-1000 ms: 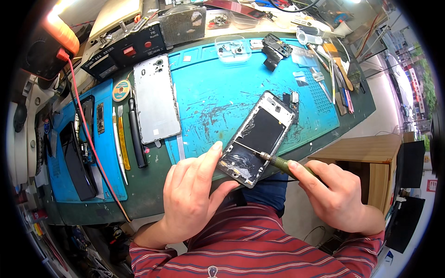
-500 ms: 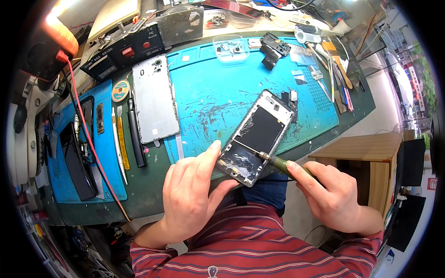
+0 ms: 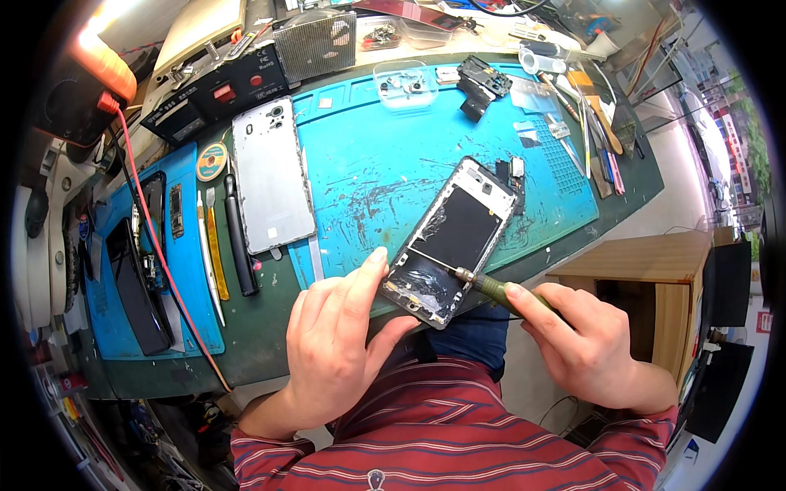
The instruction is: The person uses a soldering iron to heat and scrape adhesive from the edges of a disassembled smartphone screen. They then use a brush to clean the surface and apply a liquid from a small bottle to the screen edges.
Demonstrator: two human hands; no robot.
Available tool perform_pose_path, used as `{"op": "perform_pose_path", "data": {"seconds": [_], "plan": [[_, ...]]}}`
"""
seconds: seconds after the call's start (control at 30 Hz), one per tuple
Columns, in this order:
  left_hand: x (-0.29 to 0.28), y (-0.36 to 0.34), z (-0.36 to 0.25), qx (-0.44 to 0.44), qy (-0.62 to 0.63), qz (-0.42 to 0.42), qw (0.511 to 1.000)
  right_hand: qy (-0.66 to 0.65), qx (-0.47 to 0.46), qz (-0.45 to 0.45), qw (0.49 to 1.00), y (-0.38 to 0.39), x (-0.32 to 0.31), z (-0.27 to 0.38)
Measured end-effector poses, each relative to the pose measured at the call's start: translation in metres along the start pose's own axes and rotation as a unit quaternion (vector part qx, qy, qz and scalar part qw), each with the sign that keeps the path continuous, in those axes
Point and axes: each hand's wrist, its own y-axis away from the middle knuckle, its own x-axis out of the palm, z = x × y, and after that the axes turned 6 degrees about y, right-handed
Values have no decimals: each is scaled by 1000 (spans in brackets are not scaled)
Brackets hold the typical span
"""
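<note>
An opened phone frame (image 3: 460, 237), with a black panel and white border, lies tilted at the blue mat's front edge. My left hand (image 3: 340, 340) grips its lower left edge and corner between fingertips and thumb. My right hand (image 3: 577, 344) holds a green-handled tool (image 3: 499, 288) whose thin metal tip lies across the frame's lower part near its left side. Small dark parts (image 3: 514, 184) lie just past the frame's upper right. A silver back cover (image 3: 270, 176) with camera openings lies left of it.
The blue mat (image 3: 360, 147) bears a clear parts box (image 3: 405, 86) and black components (image 3: 481, 86). Another phone (image 3: 137, 286), slim tools (image 3: 213, 245) and a solder spool (image 3: 211, 161) sit left. More tools (image 3: 598, 123) lie right; a black device (image 3: 213, 94) stands behind. A wooden cabinet (image 3: 630, 262) is at right.
My hands, the phone frame and the tool have shifted very slightly up and left in the picture. Both grips look the same as before.
</note>
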Motion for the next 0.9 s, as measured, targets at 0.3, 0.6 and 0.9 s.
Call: {"op": "perform_pose_path", "data": {"seconds": [0.3,0.6,0.9], "plan": [[0,0,0,-1,4,2,1000,3,13,-15,1000,3,7,-1],[1,-1,-1,-1,-4,1,1000,-9,7,2,1000,3,5,1],[0,-1,-2,-7,-3,3,1000,-5,13,-14,1000,3,7,-4]]}}
